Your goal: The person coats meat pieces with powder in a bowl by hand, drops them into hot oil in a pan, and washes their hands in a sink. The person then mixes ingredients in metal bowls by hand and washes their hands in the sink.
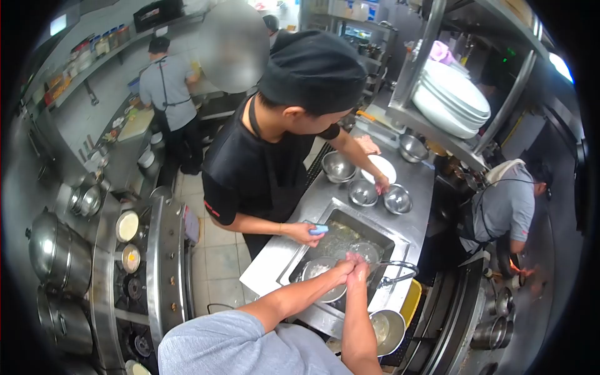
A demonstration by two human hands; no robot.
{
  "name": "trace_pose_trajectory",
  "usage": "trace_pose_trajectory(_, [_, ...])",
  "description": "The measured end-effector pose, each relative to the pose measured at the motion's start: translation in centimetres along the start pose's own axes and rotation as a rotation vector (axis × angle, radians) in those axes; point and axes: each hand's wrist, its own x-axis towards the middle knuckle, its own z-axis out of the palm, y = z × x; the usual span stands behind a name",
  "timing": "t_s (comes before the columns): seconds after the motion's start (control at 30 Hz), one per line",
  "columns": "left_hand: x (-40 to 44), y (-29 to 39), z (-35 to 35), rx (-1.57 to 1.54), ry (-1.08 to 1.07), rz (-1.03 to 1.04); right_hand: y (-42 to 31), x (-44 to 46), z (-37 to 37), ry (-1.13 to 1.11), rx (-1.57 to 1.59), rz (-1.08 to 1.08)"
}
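Over the steel sink (398, 240), my left hand (342, 268) and my right hand (359, 269) are pressed together, fingers closed against each other. Anything between them is hidden. A curved faucet (400, 270) reaches in from the right, close by my right hand. Just below my left hand a metal bowl (314, 270) sits in the sink, and cloudy water (340, 236) fills the part beyond. Across the sink, a co-worker in black (250, 169) holds a blue sponge (319, 229) in one hand and reaches toward the bowls with the other.
Metal bowls (397, 199) and a white plate (381, 167) stand on the counter past the sink. A pot (389, 331) is by my right forearm. Stacked white dishes (453, 94) rest on a shelf. A stove (134, 287) is at left; another co-worker (506, 203) bends at right near flames.
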Motion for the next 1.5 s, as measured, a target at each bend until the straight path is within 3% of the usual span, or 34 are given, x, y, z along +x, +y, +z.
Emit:
trace_pose_trajectory(0.17, [1.7, -0.2, 0.6, -0.081, 0.032, 0.003, -2.3, -5.1, 3.2, 0.018, -0.145, -0.032])
trace_pose_trajectory(0.3, [1.8, -0.6, 0.2, -0.141, 0.062, 0.017, -2.5, -7.0, 3.4, 0.065, -0.328, -0.194])
trace_pose_trajectory(0.37, [1.9, -0.3, -0.4, -0.188, 0.092, 0.039, -2.9, -8.3, 4.2, 0.225, -0.691, -0.249])
trace_pose_trajectory(0.4, [2.6, -0.3, -0.9, -0.206, 0.115, 0.063, -2.8, -8.2, 4.5, 0.236, -0.679, -0.254])
trace_pose_trajectory(0.47, [8.2, -2.0, -3.6, -0.228, 0.144, 0.133, -3.2, -8.2, 3.6, 0.039, -0.347, -0.063])
trace_pose_trajectory(0.5, [13.2, -4.7, -6.4, -0.026, 0.118, 0.266, -3.3, -8.2, 2.8, 0.045, -0.312, -0.072])
trace_pose_trajectory(0.53, [16.1, -6.0, -7.1, -0.099, 0.013, 0.163, -3.4, -7.2, 2.2, 0.056, -0.281, -0.077])
trace_pose_trajectory(0.57, [9.9, -2.9, -6.0, -0.11, -0.084, -0.017, -3.6, -4.6, 0.2, 0.01, -0.296, 0.0])
trace_pose_trajectory(0.6, [10.1, -2.9, -6.4, -0.039, -0.17, -0.033, -3.6, -4.6, 0.2, 0.035, -0.218, -0.033])
trace_pose_trajectory(0.73, [5.2, -1.3, -4.0, -0.06, -0.103, 0.023, -4.6, -7.1, 2.4, 0.129, -0.321, -0.125])
trace_pose_trajectory(0.8, [4.3, -0.9, -3.7, 0.031, -0.001, 0.217, -5.0, -8.0, 3.0, 0.187, -0.462, -0.175])
trace_pose_trajectory(0.83, [3.4, -1.3, -3.3, 0.025, 0.005, 0.208, -5.4, -8.4, 2.1, 0.194, -0.47, -0.168])
trace_pose_trajectory(0.9, [1.3, 0.2, -3.3, 0.489, 0.008, 0.364, -5.3, -7.3, 0.1, 0.063, -0.438, -0.113])
trace_pose_trajectory(0.93, [3.8, -1.3, -5.0, 0.606, 0.136, 0.532, -4.8, -6.7, -0.8, 0.129, -0.494, -0.167])
trace_pose_trajectory(0.97, [5.5, -3.3, -6.6, 0.731, 0.296, 0.684, -3.8, -3.1, -4.1, -0.064, -0.657, -0.098])
trace_pose_trajectory(1.0, [3.6, -2.7, -6.5, 0.909, 0.255, 0.728, -4.5, -3.2, -3.4, -0.038, -0.747, -0.054])
trace_pose_trajectory(1.03, [1.6, -1.4, -6.6, 0.907, 0.127, 0.445, -4.1, -2.9, -3.2, -0.055, -0.751, -0.116])
trace_pose_trajectory(1.07, [-0.5, -0.5, -6.0, 1.064, 0.225, 0.369, -4.8, -0.8, -4.4, -0.056, -0.87, -0.044])
trace_pose_trajectory(1.17, [-3.7, -0.2, -9.3, 1.149, 0.242, 0.411, -4.5, -1.4, -2.2, -0.197, -1.097, 0.11])
trace_pose_trajectory(1.23, [-5.7, 0.3, -11.5, 1.447, 0.155, 0.49, -3.6, -6.8, 1.8, 0.006, -1.172, 0.22])
trace_pose_trajectory(1.27, [-5.4, -0.3, -12.6, 1.506, 0.165, 0.666, -3.0, -6.5, 0.9, -0.005, -1.158, 0.253])
trace_pose_trajectory(1.43, [-8.4, 0.8, -14.4, 1.609, 0.026, 0.695, -2.5, -8.0, -0.4, 0.166, -0.976, 0.212])
trace_pose_trajectory(1.5, [-7.4, 0.1, -16.1, 1.581, 0.018, 0.87, -2.8, -9.4, 0.0, 0.167, -0.927, 0.148])
